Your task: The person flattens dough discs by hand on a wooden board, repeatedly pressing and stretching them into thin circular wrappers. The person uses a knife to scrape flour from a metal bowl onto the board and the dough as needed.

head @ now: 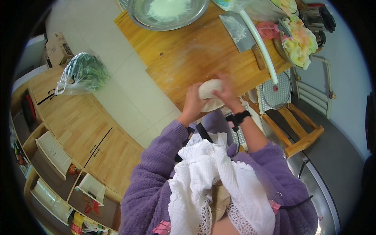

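A smooth, pale ball of dough (209, 88) is at the near edge of the wooden board (182, 63), between my two hands. My left hand (193, 101) cups its left side, fingers curled round it. My right hand (228, 92) holds the opposite side; its upper fingers are blurred. Below the ball a flatter pale piece (212, 105) shows at the board's edge, partly hidden by my hands, and I cannot tell whether it joins the ball. Thin streaks of flour mark the board beyond my fingers.
A steel basin (169, 26) with white flour stands at the far edge. To the right lie a floury cleaver (237, 30), a white rod (260, 47) and a bowl of pale wrappers or leaves (299, 48). A glass lid (276, 91) rests on a wooden chair (302, 129). Bagged greens (85, 73) sit left.
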The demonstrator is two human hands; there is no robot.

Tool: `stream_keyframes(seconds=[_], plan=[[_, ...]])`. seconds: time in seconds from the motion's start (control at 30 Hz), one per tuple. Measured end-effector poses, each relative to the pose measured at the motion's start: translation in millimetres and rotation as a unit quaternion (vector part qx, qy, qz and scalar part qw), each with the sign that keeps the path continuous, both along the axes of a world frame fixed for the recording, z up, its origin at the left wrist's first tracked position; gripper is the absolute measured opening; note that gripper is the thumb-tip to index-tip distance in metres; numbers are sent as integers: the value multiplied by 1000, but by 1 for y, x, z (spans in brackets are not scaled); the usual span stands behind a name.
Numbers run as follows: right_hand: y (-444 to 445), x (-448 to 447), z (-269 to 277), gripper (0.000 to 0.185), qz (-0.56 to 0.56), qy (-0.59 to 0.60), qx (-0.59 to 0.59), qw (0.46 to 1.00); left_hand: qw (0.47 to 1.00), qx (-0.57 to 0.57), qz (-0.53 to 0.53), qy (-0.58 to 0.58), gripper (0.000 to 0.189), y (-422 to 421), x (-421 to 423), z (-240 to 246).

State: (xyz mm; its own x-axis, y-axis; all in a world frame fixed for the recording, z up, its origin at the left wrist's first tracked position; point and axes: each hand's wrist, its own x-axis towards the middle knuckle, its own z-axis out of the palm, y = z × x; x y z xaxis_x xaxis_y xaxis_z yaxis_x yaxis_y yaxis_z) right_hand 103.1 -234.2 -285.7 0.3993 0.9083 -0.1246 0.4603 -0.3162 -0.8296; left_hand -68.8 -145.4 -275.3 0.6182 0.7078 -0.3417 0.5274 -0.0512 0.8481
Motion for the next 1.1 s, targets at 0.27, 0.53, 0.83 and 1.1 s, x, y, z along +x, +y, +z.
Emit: stream_keyframes(seconds=[0.27, 0.53, 0.83, 1.1], plan=[[-37, 92, 22, 56, -195, 91, -97, 972, 967, -181, -124, -130, 60, 1, 36, -2], [17, -2, 66, 74, -154, 203, 100, 962, 893, 312, -308, 99, 71, 64, 10, -18], [174, -22, -26, 69, -331, -106, -116, 930, 912, 318, -229, 118, 61, 76, -58, 2], [176, -80, -60, 59, 78, -325, -42, 941, 975, 175, -45, 126, 55, 36, -145, 11]])
